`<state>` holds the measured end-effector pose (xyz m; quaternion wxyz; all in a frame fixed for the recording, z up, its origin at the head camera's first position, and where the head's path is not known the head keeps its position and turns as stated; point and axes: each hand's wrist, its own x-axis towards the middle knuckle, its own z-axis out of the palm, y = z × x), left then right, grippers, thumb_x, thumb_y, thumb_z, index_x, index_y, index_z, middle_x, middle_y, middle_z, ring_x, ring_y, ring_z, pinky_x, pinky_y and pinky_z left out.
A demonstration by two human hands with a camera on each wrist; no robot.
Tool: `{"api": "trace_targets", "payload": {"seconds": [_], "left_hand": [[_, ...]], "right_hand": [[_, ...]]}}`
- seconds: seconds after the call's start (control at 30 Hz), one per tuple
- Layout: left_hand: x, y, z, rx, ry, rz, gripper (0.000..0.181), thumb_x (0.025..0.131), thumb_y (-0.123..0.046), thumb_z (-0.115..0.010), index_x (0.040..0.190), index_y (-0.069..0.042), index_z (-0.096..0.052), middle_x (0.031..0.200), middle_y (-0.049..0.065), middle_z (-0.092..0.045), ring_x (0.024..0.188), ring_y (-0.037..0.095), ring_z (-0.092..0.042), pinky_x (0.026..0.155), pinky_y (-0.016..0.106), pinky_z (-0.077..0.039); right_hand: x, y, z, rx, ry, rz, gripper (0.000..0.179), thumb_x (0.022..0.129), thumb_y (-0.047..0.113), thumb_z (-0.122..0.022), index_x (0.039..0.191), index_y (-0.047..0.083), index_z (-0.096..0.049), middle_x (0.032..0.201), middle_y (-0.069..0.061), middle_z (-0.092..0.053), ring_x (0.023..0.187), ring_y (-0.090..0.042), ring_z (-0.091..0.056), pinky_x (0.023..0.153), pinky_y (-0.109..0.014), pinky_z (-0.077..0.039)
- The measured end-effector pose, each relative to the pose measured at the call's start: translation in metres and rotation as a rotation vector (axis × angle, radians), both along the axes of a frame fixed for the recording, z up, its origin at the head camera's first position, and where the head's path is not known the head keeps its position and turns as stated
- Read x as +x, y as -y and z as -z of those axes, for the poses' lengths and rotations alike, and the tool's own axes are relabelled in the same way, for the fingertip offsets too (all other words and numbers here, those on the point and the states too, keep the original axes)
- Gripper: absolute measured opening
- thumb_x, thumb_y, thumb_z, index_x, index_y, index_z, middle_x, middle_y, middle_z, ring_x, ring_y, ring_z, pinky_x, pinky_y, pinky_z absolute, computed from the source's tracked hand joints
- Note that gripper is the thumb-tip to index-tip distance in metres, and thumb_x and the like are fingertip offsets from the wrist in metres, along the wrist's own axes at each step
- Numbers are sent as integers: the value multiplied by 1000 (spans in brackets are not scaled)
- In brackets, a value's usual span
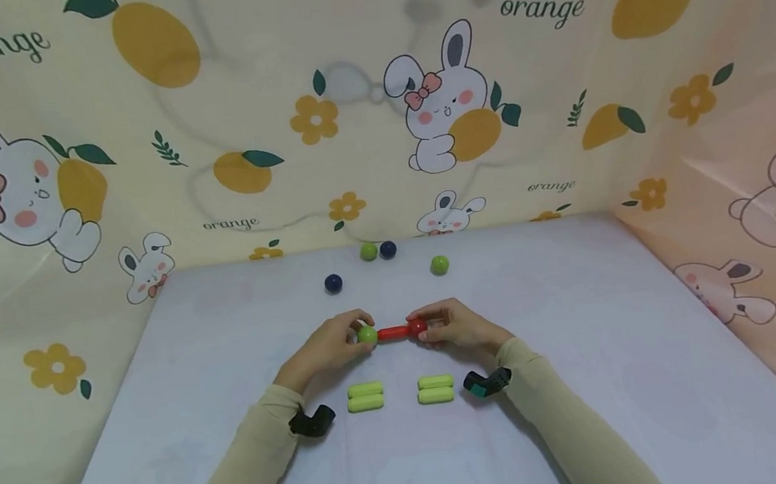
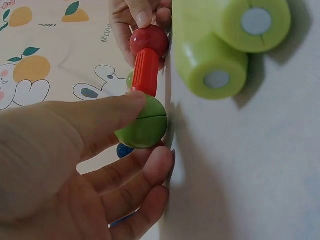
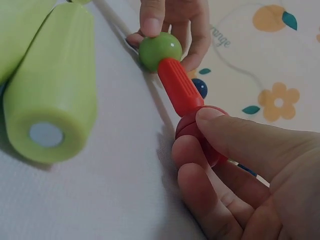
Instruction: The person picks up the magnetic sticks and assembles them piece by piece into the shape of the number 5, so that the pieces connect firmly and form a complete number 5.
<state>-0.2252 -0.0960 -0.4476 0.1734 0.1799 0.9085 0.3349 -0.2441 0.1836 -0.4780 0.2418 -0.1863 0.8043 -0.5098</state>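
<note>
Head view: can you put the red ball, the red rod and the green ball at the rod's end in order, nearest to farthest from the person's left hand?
1. The green ball: pinched by the left hand.
2. The red rod: in the middle, between the two balls.
3. The red ball: at the rod's right end, held by the right hand.
</note>
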Motion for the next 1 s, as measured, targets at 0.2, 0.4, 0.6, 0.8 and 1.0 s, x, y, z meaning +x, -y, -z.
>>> {"api": "trace_targets", "payload": {"seconds": [0.2, 0.4, 0.6, 0.8, 1.0], "left_hand": [[1, 0, 3, -3, -2, -9, 37, 94, -17, -72, 130, -18, -62, 125, 10, -66, 90, 15, -59, 85, 36, -52], [1, 0, 6, -4, -17, -30, 38, 94, -15, -71, 131, -18, -62, 125, 11, -66, 97, 18, -62, 91, 41, -53], [0, -1, 8, 7, -16, -51, 38, 95, -14, -70, 131, -18, -61, 126, 10, -66, 95, 16, -61, 89, 39, -53], [0, 2, 10, 23, -41, -61, 38, 97, -15, -67, 134, -18, -59, 128, 10, -66, 100, 19, -62, 92, 43, -52], [-6, 13, 6, 85, -18, -105, 34, 101, -21, -60, 135, -15, -58, 128, 10, -65, 97, 20, -64, 85, 39, -53]], "right_hand": [[2, 1, 2, -21, 20, 8, 43, 96, 11, -68, 138, 5, -61, 133, -21, -63, 77, -13, -61, 70, -21, -52], [2, 0, 4, -22, 17, 10, 45, 97, 5, -63, 142, 5, -56, 116, -18, -68, 73, -13, -60, 69, -21, -50], [1, 2, 5, -44, 20, 28, 45, 99, 4, -61, 144, 6, -55, 111, -17, -68, 72, -14, -61, 67, -21, -52], [0, 4, 6, -28, 43, 91, 45, 99, 5, -61, 143, 12, -56, 128, -16, -63, 72, -14, -63, 67, -23, -53], [-2, 2, 2, -44, 13, 87, 46, 99, 3, -59, 145, 7, -54, 128, -20, -62, 72, -14, -63, 65, -23, -54]]}}
